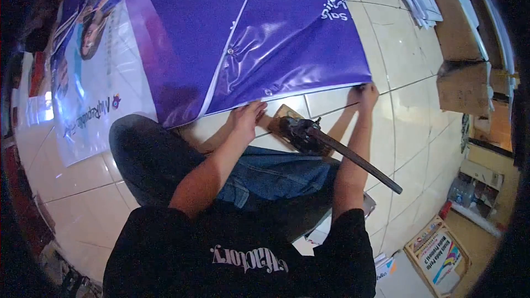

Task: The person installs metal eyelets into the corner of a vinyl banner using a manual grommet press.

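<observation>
A glossy purple vinyl banner [193,38] with white print lies across the floor, part of it folded over in a diagonal flap. Metal eyelets show along its edges, one of them an eyelet [269,92] on the near hem. My left hand [249,118] pinches that hem just below this eyelet. At the banner's right corner, my right hand [369,98] is closed on the edge, its fingertips partly hidden. Between my forearms stands a black hand press [301,132] on a wooden base, its long lever handle [361,163] slanting toward the lower right.
My crossed legs [265,179] in jeans are close to the press. A stack of white papers [417,0] lies at the upper right beside cardboard boxes [464,85]. A framed sign [439,256] and a shelf [480,187] with a plastic bottle stand at the right.
</observation>
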`<state>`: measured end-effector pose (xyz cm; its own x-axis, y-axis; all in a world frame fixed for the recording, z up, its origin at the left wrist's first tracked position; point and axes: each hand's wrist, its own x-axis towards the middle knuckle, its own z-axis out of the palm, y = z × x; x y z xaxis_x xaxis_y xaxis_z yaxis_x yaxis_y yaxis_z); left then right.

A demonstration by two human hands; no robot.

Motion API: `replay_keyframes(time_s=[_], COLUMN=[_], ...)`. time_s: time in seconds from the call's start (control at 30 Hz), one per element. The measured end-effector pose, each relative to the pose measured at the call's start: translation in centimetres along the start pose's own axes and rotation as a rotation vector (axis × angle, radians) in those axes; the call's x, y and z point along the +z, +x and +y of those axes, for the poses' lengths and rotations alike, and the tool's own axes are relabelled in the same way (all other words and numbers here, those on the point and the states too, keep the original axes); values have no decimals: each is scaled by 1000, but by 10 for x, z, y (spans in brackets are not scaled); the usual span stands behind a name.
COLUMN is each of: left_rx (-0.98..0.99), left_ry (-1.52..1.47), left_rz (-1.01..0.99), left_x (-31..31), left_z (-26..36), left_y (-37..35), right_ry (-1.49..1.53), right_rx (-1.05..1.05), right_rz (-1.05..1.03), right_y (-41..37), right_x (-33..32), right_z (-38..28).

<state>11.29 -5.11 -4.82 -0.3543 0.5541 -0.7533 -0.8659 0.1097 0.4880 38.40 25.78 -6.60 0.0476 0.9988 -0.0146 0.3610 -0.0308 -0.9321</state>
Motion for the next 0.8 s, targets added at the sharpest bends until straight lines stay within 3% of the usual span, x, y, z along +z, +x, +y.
replay_keyframes(time_s=[0.07, 0.17, 0.33, 0.4, 0.43, 0.5, 0.6, 0.63, 0.7, 0.73, 0.8], left_rx=[12, -17, -17, -17, -58, -87, -166, -165, -178, -179, -107], left_ry=[-15, 42, 80, 89, 94, 109, 54, 42, 30, 14, 32], left_rz=[13, 42, 65, 82, 70, 87, 103, 106, 119, 117, 83], left_x=[2, 4, 13, 14, 14, 19, 23, 22, 20, 20, 20], left_z=[2, 4, 9, 12, 15, 20, 30, 30, 28, 27, 27], left_y=[-2, -5, -10, -10, -8, -12, -16, -14, -9, -11, -14], right_ry=[46, 245, 126, -388, -630, -667, -254, -172, 145, 130, 390], right_rx=[73, 186, 105, 171, -8, -1, 35, 41, 204, 201, 6], right_rz=[-133, -164, -49, 68, 50, -318, -1055, -1199, -1110, -1118, -1115], right_y=[15, -3, -11, -29, -40, -66, -122, -141, -174, -187, -208], right_x=[-11, -5, -4, 0, 0, 10, 18, 12, -11, -17, -26], right_z=[19, -12, -8, -17, -27, -68, -120, -152, -142, -153, -176])
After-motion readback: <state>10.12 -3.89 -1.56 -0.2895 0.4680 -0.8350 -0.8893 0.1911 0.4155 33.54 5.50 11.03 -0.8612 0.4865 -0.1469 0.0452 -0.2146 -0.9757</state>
